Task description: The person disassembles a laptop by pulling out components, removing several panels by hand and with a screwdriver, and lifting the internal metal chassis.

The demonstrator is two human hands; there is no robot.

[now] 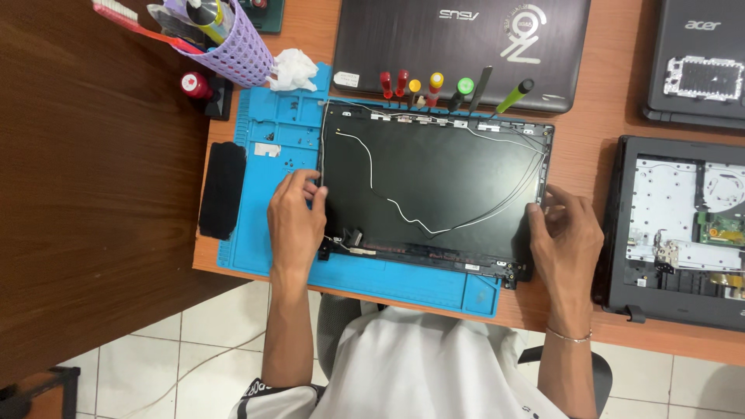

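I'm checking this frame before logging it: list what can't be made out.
- Left hand fingertips: head view, curled over the black laptop lid edge.
- Tiny screws on the blue mat: too small.
- Opened laptop base: cut off by the right edge.
- Lavender basket: cut off at top.

A single head-worn camera looks almost straight down from above the seated person, close over the orange-brown wooden counter (597,147). Its frame centres on the blue rubber work mat (272,132), takes in the person's lap and the white tiled floor (225,318) below.
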